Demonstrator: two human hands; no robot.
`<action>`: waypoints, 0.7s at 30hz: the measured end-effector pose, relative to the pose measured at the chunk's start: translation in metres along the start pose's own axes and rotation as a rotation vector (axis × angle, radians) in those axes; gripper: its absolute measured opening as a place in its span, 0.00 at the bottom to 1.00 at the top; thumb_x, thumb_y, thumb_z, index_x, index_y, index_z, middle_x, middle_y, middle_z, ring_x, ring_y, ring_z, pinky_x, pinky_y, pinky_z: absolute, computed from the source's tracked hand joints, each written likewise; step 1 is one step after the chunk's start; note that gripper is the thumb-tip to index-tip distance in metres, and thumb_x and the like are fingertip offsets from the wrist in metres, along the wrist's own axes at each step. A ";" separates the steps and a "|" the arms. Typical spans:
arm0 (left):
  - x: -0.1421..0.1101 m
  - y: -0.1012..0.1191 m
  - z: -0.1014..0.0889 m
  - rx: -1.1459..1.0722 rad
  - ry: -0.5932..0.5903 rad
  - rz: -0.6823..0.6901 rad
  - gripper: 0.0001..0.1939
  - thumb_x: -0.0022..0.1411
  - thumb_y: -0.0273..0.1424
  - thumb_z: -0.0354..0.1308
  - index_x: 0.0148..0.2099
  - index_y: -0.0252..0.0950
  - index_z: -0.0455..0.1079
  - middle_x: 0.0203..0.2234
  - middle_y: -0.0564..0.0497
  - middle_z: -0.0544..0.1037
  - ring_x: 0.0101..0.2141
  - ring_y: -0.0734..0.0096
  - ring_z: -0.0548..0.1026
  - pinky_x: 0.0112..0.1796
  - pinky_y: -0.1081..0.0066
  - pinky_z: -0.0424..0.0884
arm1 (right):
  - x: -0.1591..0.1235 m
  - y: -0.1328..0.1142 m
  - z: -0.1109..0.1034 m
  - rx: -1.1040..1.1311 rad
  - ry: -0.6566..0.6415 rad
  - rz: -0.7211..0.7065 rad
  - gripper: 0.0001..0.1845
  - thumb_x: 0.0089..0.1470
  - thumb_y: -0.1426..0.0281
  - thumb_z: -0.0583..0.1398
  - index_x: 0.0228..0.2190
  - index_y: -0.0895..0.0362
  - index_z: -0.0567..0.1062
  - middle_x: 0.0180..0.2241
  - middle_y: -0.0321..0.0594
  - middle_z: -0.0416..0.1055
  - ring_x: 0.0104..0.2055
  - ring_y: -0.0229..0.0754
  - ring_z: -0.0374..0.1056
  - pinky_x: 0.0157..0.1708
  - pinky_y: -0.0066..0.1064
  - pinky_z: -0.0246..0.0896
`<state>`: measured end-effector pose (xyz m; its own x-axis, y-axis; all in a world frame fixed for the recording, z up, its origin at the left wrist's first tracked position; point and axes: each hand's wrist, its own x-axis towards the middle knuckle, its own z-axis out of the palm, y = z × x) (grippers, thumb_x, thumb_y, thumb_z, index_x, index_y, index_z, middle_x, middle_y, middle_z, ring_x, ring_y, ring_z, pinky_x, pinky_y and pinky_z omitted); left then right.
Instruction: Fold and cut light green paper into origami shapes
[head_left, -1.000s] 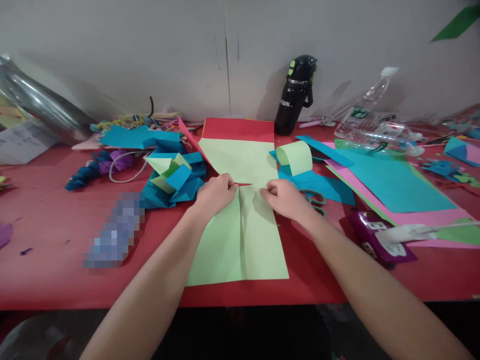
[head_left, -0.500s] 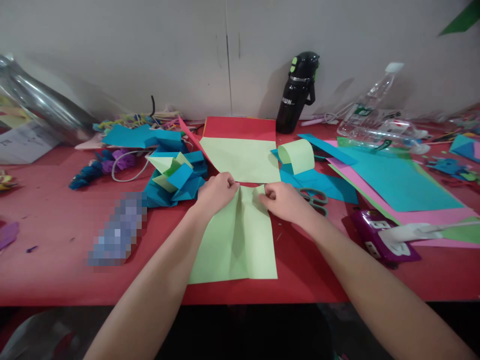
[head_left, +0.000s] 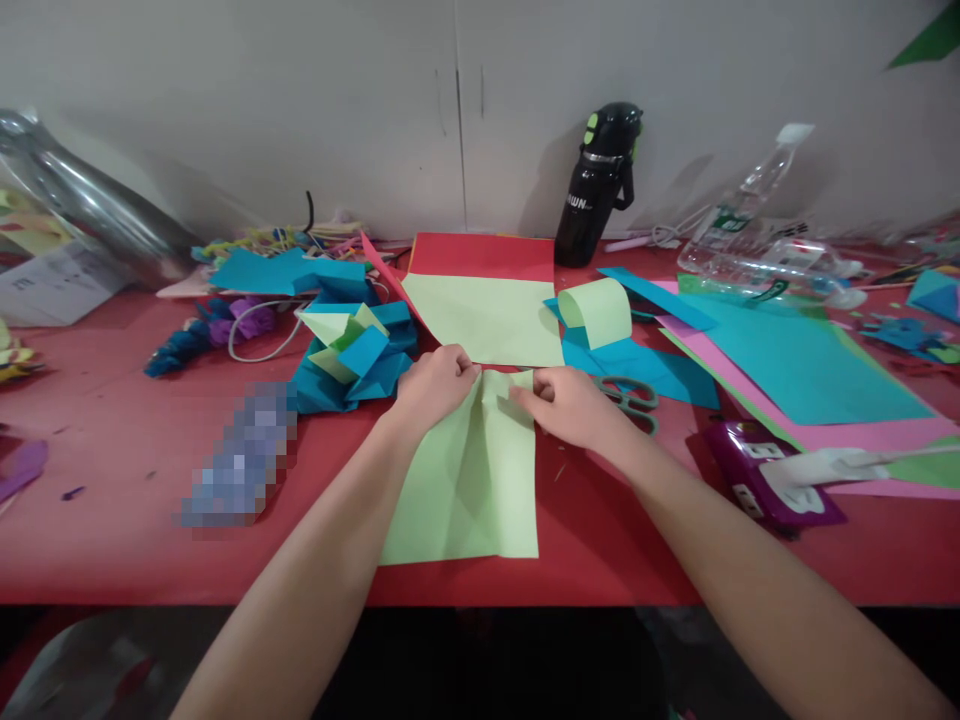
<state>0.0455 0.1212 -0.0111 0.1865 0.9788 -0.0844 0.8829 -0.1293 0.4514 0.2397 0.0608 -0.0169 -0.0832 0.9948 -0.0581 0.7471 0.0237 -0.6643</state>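
A pale green sheet of paper (head_left: 457, 490) lies on the red table in front of me, with raised creases running from its far edge toward me. My left hand (head_left: 442, 385) is closed on the far edge, left of the creases. At the far right corner, my right hand (head_left: 559, 400) pinches the same sheet between thumb and fingers. Just beyond my right hand lie scissors (head_left: 634, 393), partly hidden. Blue and green folded paper (head_left: 360, 355) sits beside my left hand. A second pale green sheet (head_left: 487, 320) lies beyond both hands, by a red sheet (head_left: 484, 255).
A black bottle (head_left: 596, 190) stands at the back; clear plastic bottles (head_left: 739, 215) are at right. Coloured sheets (head_left: 817, 360) and a purple device with a white plug (head_left: 772, 475) lie right. A blurred-out object (head_left: 240, 455) is at left, a metal flask (head_left: 112, 200) behind.
The sheet's near right corner has shifted left, and the folds in its middle have bunched slightly. Both hands keep hold of the far edge. The view has shifted a little.
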 end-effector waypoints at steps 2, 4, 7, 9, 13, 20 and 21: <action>0.000 -0.001 -0.001 -0.003 -0.008 0.024 0.10 0.64 0.40 0.55 0.36 0.40 0.72 0.34 0.48 0.81 0.34 0.61 0.77 0.29 0.69 0.62 | 0.000 0.000 -0.002 0.080 -0.038 0.023 0.24 0.58 0.54 0.57 0.19 0.53 0.58 0.16 0.32 0.59 0.19 0.35 0.52 0.20 0.32 0.43; -0.001 -0.002 -0.002 -0.024 -0.033 0.061 0.10 0.65 0.39 0.54 0.36 0.40 0.71 0.33 0.49 0.81 0.33 0.62 0.77 0.28 0.69 0.62 | 0.000 0.001 -0.004 0.139 -0.076 0.039 0.22 0.58 0.54 0.57 0.19 0.53 0.62 0.17 0.34 0.64 0.19 0.36 0.57 0.20 0.32 0.47; -0.001 -0.004 -0.003 -0.050 -0.061 0.085 0.09 0.65 0.38 0.55 0.36 0.40 0.70 0.32 0.50 0.81 0.33 0.63 0.77 0.27 0.69 0.62 | 0.001 0.003 -0.006 0.133 -0.085 0.064 0.20 0.57 0.59 0.58 0.18 0.54 0.63 0.17 0.36 0.67 0.19 0.37 0.61 0.19 0.31 0.48; -0.001 -0.004 -0.002 -0.049 -0.049 0.078 0.08 0.64 0.38 0.56 0.35 0.40 0.70 0.32 0.50 0.81 0.34 0.63 0.77 0.28 0.70 0.62 | 0.002 0.004 -0.006 0.106 -0.101 0.085 0.21 0.56 0.60 0.59 0.17 0.53 0.62 0.15 0.36 0.66 0.17 0.37 0.61 0.18 0.31 0.50; 0.000 -0.005 0.000 -0.042 -0.019 0.069 0.08 0.63 0.38 0.57 0.35 0.41 0.70 0.34 0.49 0.81 0.36 0.62 0.77 0.30 0.69 0.64 | 0.001 0.003 -0.008 0.098 -0.200 0.136 0.19 0.56 0.63 0.59 0.18 0.54 0.64 0.14 0.38 0.71 0.14 0.38 0.65 0.17 0.30 0.56; -0.001 -0.005 -0.001 -0.054 -0.027 0.089 0.08 0.64 0.37 0.56 0.35 0.40 0.70 0.33 0.49 0.81 0.35 0.62 0.77 0.29 0.69 0.63 | -0.003 -0.001 -0.014 0.232 -0.263 0.155 0.24 0.59 0.55 0.58 0.17 0.56 0.70 0.16 0.42 0.73 0.16 0.39 0.68 0.17 0.30 0.60; -0.001 -0.005 -0.001 -0.056 -0.033 0.097 0.08 0.64 0.37 0.56 0.35 0.40 0.70 0.33 0.49 0.81 0.35 0.62 0.77 0.29 0.69 0.64 | -0.003 -0.001 -0.015 0.252 -0.271 0.159 0.24 0.58 0.56 0.59 0.17 0.56 0.70 0.16 0.42 0.73 0.15 0.39 0.67 0.17 0.30 0.59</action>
<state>0.0401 0.1211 -0.0122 0.2854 0.9561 -0.0669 0.8347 -0.2136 0.5076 0.2487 0.0594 -0.0049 -0.1751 0.9214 -0.3470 0.5828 -0.1871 -0.7908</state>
